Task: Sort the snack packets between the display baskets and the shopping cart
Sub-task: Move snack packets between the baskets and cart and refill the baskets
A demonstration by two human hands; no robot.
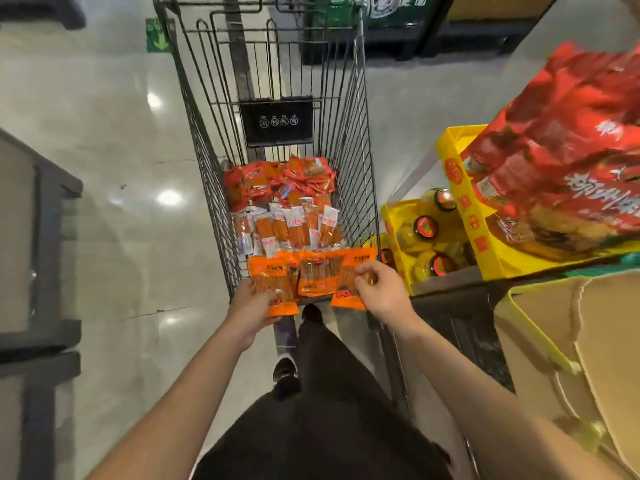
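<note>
Already well stocked: red and clear packets [282, 199] piled in the shopping cart [349, 98], orange snack packets [311, 277] fanned over its near rim, gripped by left hand [254, 306], pinched by right hand [379, 289], probably still unsorted.

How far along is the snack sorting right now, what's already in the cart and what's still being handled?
Done: the shopping cart already holds a heap of red packets and a row of clear-and-orange packets. In hand: the left hand and right hand grip a fan of orange packets over the cart's near end. Left: placing those; no display basket is clearly in view.
</note>
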